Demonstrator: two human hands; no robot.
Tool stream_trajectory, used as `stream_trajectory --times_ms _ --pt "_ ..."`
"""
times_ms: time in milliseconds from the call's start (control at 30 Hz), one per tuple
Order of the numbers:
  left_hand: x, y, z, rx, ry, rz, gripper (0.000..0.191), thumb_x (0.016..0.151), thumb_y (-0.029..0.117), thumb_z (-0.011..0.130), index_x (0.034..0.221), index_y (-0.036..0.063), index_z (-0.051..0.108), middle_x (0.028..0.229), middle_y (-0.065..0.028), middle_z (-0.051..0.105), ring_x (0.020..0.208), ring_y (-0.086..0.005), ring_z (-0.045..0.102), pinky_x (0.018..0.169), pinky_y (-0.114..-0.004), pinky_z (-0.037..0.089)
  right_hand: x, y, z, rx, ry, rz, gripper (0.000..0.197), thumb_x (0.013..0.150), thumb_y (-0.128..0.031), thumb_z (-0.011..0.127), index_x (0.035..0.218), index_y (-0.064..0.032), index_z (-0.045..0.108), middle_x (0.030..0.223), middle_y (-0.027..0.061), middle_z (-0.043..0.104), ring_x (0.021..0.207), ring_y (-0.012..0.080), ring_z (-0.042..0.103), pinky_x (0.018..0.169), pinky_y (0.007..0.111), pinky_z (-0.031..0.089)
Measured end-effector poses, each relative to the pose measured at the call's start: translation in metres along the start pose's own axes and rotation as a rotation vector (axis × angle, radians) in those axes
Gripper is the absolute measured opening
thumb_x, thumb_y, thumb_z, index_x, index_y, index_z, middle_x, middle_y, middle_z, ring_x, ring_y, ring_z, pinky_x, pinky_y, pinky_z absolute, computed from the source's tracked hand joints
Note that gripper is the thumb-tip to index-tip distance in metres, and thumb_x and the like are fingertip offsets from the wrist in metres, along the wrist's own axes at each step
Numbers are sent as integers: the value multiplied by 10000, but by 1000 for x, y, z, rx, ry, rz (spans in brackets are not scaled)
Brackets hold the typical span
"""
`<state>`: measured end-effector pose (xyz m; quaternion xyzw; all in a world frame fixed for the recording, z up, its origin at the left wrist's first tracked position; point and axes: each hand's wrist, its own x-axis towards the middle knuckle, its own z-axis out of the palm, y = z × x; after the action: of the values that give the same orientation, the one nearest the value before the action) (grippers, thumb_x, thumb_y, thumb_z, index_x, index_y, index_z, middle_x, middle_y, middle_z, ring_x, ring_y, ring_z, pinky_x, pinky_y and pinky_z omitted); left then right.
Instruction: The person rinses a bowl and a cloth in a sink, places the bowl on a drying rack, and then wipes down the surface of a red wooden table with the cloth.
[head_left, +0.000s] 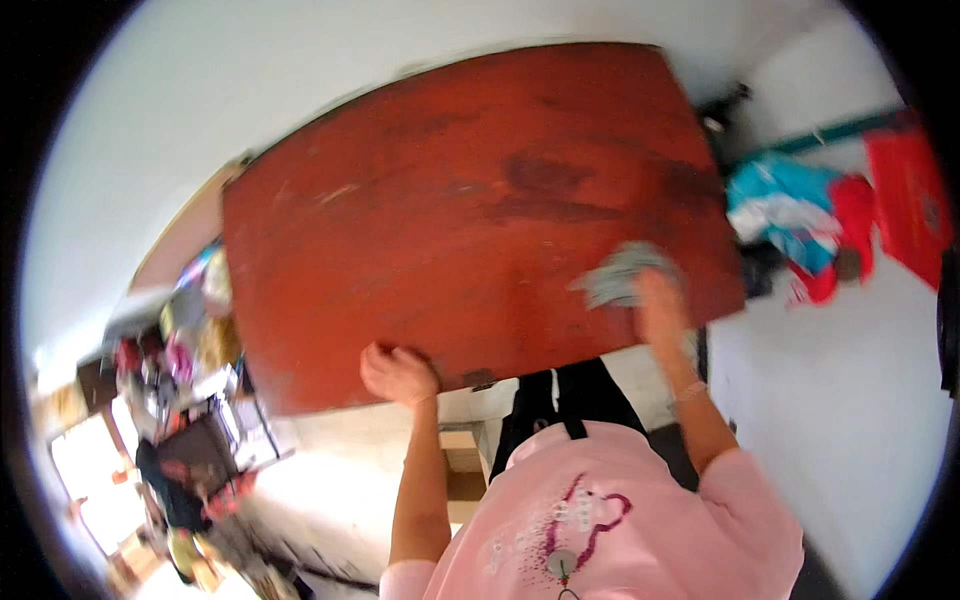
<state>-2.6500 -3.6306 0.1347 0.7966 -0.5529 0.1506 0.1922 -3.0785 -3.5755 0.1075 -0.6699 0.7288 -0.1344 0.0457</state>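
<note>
A reddish-brown tabletop (420, 247) with dark, damp-looking patches fills the middle of the view. On its right part lies a blurred grey cloth (626, 276), pressed down by my right hand (661, 311). My left hand (399, 373) rests at the near edge of the tabletop, left of centre, its fingers bent over the surface; nothing shows in it, and the fingertips are hard to make out.
Blue, white and red cloth items (799, 217) lie or hang beyond the tabletop's right edge, near a red panel (911, 202). A pale wall runs along the far side. Mixed belongings (180, 337) crowd the left. An open box (466, 476) stands below the near edge.
</note>
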Motion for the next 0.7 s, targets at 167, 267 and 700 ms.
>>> stream_trajectory --times_ms 167,267,700 --pt "33 11 -10 -166 -202 -122 338 753 111 554 1074 7 545 1083 -202 547 1070 -389 482 938 -502 360 -37 202 -29 -311 73 266 420 956 -147 461 1350 -3 488 1419 205 448 1322 358 413 1116 421 319" --pt "38 15 -21 -92 -59 -100 366 785 131 594 1128 17 536 1226 -184 498 1162 -373 437 1011 -492 329 -48 210 -19 -278 19 92 394 939 -75 443 1315 13 527 1413 237 444 1271 389 458 1071 435 357" --pt "-2 -41 -33 -748 -86 -333 367 839 46 587 1191 30 486 1262 -174 460 1199 -379 425 1024 -458 353 -11 -167 -27 140 -524 -785 263 797 35 525 1056 52 570 1392 224 427 1348 473 297 1101 628 217"
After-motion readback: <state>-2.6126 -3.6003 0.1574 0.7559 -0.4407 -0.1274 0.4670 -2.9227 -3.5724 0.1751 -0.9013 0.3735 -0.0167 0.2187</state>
